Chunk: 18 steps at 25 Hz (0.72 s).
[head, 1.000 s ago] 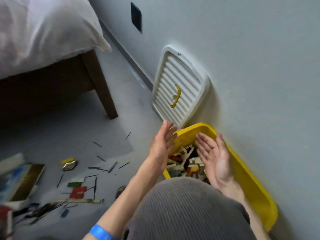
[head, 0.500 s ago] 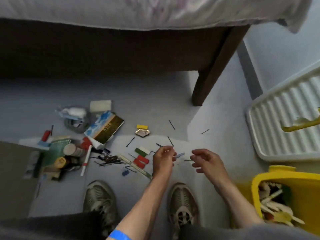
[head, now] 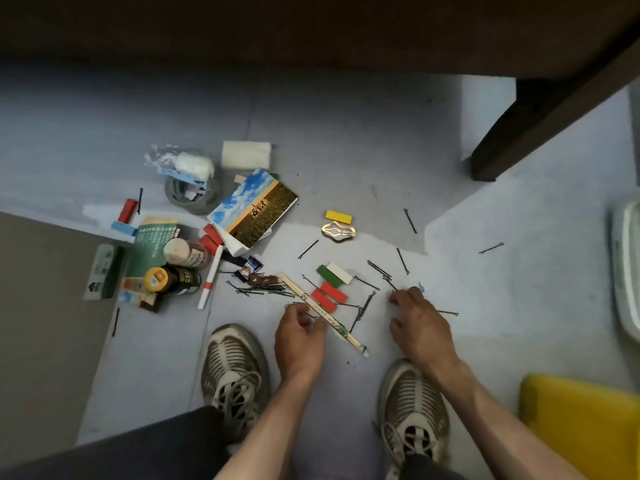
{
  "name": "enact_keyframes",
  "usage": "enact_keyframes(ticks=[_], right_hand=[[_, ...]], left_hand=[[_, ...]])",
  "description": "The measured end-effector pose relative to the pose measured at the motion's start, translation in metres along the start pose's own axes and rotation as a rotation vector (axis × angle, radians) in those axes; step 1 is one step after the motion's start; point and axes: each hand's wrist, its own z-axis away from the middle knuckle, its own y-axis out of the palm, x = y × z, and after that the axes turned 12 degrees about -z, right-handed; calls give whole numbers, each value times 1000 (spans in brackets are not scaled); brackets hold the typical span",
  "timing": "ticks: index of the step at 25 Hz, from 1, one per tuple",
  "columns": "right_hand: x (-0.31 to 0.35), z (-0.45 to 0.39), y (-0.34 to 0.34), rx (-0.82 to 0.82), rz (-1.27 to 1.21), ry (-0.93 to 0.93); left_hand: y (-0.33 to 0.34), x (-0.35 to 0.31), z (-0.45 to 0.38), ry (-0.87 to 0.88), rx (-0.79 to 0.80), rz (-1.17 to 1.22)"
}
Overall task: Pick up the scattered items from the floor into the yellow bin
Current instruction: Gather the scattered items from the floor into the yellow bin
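My left hand [head: 299, 337] hovers low over the floor, its fingers curled right beside a long paper-wrapped chopstick sleeve [head: 322, 311]. Whether they pinch anything is hidden. My right hand [head: 420, 323] is spread with its fingertips down on the floor among black bobby pins [head: 379, 270]. Between the hands lie two red blocks [head: 329, 296] and a green and white block [head: 334, 273]. A yellow block [head: 338, 216] and a gold hair clip [head: 338, 232] lie farther out. The yellow bin [head: 581, 424] shows at the lower right, blurred.
A pile at the left holds a picture box [head: 254, 209], bottles [head: 180, 252], a white pen [head: 209, 278], a tape roll [head: 192, 197] and a white sponge [head: 246, 154]. The dark bed leg [head: 519, 126] stands at the upper right. A white lid [head: 627, 271] is at the right edge. My shoes [head: 235, 372] are planted below.
The view swung from the bin at the wall down to the floor clutter. Both hands left the bin and dropped to the floor among the pins and blocks.
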Motion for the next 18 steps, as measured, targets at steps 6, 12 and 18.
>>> enact_keyframes(ticks=[6,12,18], right_hand=[[12,-3,-3,-130,-27,-51],[14,-33,-10,-215,101,-73],[18,-46,-3,-98,185,-96]], left_hand=[[0,-17,-3,178,-141,-205],[27,-41,-3,641,-71,-625],[46,-43,-4,713,77,-772]])
